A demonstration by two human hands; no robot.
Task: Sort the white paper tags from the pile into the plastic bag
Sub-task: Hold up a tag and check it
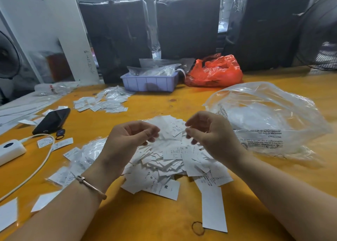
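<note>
**Tag sorting station: both hands raised over the pile**

The pile of white paper tags [169, 166] lay on the yellow desk [145, 220], directly in front of the person. The clear plastic bag [269, 120] sat crumpled on the desk just to the right of the pile, printed with warning text; whether it contained tags could not be determined.

The left hand [127, 140] was held above the near-left part of the pile, fingers curled. Its grip appeared to be pinching a few tags between thumb and fingertips, though motion blur obscured the contact. The right hand [209, 133] was held above the far-right part, fingers curled inward; whether its grip held a tag could not be told. A bracelet [91, 187] was on the left wrist.

Loose tags lay scattered on the left of the desk, with a second group of tags [102, 103] farther back. A black phone [52, 120] and a white charger [11, 149] with cable lay at the left. A lilac tray [149, 83] and a red bag [215, 72] stood at the rear. A rubber band [197, 228] lay near the front edge.
</note>
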